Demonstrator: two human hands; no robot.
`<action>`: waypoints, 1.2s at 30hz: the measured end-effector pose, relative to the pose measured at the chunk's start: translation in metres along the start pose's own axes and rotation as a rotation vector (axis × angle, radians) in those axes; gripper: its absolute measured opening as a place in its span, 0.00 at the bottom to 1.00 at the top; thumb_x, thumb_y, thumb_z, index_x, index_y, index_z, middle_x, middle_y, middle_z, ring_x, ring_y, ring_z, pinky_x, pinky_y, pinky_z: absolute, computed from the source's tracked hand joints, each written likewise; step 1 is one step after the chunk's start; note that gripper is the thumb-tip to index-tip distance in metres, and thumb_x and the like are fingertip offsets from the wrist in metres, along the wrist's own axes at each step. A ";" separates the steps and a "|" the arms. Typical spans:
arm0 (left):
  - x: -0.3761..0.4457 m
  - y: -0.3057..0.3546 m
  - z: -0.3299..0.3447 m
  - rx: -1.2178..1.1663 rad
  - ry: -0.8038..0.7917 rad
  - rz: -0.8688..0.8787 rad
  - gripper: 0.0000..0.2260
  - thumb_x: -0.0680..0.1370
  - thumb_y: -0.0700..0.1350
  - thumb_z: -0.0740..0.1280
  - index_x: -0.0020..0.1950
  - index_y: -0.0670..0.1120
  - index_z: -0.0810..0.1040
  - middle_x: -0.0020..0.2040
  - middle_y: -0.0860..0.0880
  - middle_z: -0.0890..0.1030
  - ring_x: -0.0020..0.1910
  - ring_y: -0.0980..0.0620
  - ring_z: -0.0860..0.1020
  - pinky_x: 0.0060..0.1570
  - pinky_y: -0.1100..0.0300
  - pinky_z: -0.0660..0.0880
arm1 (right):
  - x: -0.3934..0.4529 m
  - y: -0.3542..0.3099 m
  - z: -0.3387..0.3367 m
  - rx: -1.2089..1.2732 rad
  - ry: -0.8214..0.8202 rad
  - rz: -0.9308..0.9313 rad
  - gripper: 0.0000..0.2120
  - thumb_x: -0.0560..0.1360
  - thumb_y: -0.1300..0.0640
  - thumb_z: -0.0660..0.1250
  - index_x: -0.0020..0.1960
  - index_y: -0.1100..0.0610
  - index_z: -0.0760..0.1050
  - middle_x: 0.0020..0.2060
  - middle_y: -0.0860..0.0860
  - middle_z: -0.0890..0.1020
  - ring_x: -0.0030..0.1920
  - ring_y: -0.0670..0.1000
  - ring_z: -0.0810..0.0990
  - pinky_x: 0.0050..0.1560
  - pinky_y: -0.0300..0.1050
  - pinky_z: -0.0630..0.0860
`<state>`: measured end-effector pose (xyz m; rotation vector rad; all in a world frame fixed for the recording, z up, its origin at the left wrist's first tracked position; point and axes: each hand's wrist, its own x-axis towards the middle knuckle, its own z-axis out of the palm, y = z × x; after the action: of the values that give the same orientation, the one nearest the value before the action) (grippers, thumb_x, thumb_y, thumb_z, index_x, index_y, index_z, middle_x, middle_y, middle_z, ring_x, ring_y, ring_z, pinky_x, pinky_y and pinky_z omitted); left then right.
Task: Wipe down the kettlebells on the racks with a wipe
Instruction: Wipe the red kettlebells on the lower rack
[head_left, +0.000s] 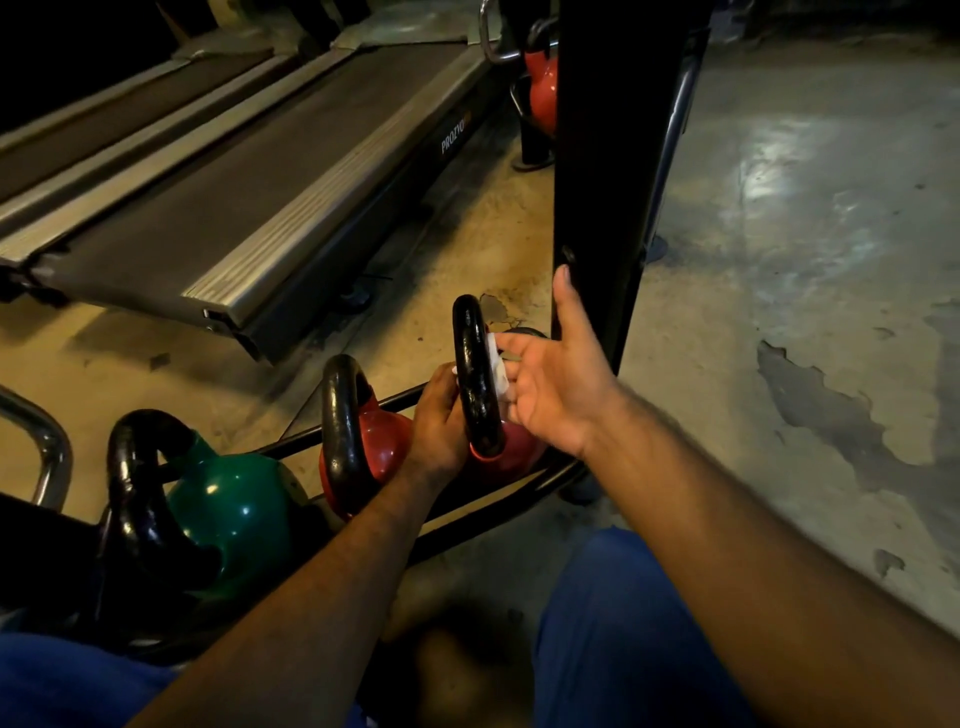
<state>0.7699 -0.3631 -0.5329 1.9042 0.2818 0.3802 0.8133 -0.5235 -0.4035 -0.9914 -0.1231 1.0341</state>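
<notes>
While the left hand (441, 415) grips the black handle (475, 374) of a red kettlebell (511, 449) on the low rack (519, 486), the right hand (558, 384) presses a white wipe (496, 366) against it with loose fingers.

Three kettlebells in row on low rack (332, 434); my left hand (441, 415) left of rightmost handle (475, 374), right hand (550, 384) and wipe (496, 371) on its right; treadmill (249, 197) behind.
</notes>
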 end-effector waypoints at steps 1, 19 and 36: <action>-0.001 0.004 0.000 0.004 -0.006 0.009 0.12 0.81 0.49 0.64 0.62 0.49 0.77 0.56 0.43 0.80 0.55 0.41 0.80 0.55 0.35 0.76 | 0.002 0.001 0.002 0.018 0.002 0.008 0.61 0.62 0.18 0.56 0.76 0.64 0.65 0.63 0.63 0.81 0.57 0.58 0.84 0.67 0.61 0.74; -0.004 0.009 0.000 -0.009 0.035 0.038 0.12 0.80 0.53 0.64 0.63 0.56 0.76 0.59 0.48 0.80 0.58 0.45 0.79 0.56 0.37 0.77 | 0.000 -0.010 0.011 -0.137 0.125 0.197 0.47 0.74 0.26 0.58 0.70 0.68 0.72 0.48 0.58 0.86 0.49 0.54 0.85 0.69 0.56 0.73; -0.006 0.013 0.002 0.022 0.060 0.054 0.14 0.81 0.53 0.61 0.66 0.55 0.75 0.61 0.52 0.78 0.62 0.50 0.77 0.61 0.40 0.74 | 0.022 -0.030 0.013 -0.047 0.092 0.169 0.50 0.69 0.22 0.61 0.61 0.70 0.74 0.60 0.65 0.82 0.63 0.62 0.81 0.70 0.59 0.72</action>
<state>0.7655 -0.3712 -0.5216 1.9275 0.2764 0.4726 0.8385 -0.5027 -0.3811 -1.1050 0.0121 1.1412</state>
